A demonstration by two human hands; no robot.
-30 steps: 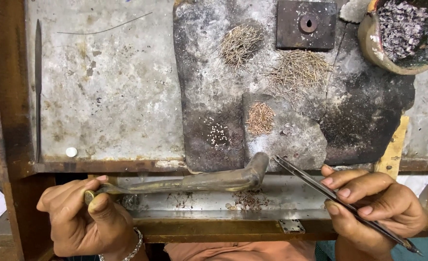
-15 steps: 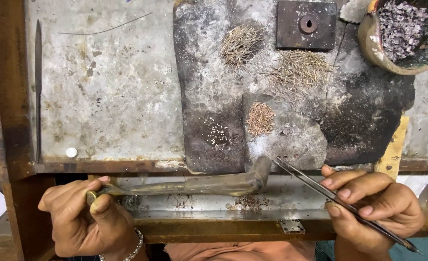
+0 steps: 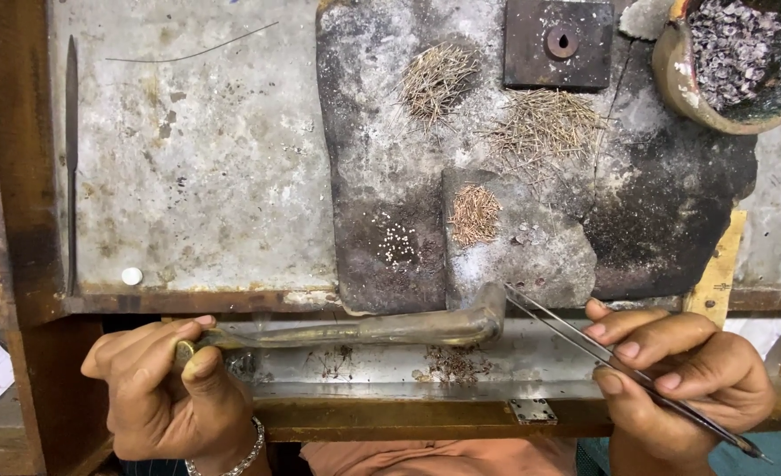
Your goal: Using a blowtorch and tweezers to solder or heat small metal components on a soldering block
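Note:
My left hand (image 3: 165,388) grips the near end of a brass blowpipe (image 3: 381,330) that runs right and bends up at its tip by the dark soldering slab (image 3: 381,132). My right hand (image 3: 681,379) holds thin metal tweezers (image 3: 575,339), their points close to the pipe's bent tip at the slab's front edge. On the slab lie a small cluster of tiny pale beads (image 3: 397,245), a little heap of short copper-coloured wire bits (image 3: 475,213) and two larger piles of fine wire pieces (image 3: 436,79) (image 3: 545,123).
A clay bowl (image 3: 683,75) of grey chips stands at the back right beside a square metal block (image 3: 558,42) with a hole. A long file (image 3: 71,159) lies along the left edge. A small white disc (image 3: 132,276) sits on the grey sheet. Debris lies in the front tray (image 3: 448,361).
The blowpipe's bent tip and the tweezer points have shifted slightly right along the slab's front edge. Both hands keep their grips.

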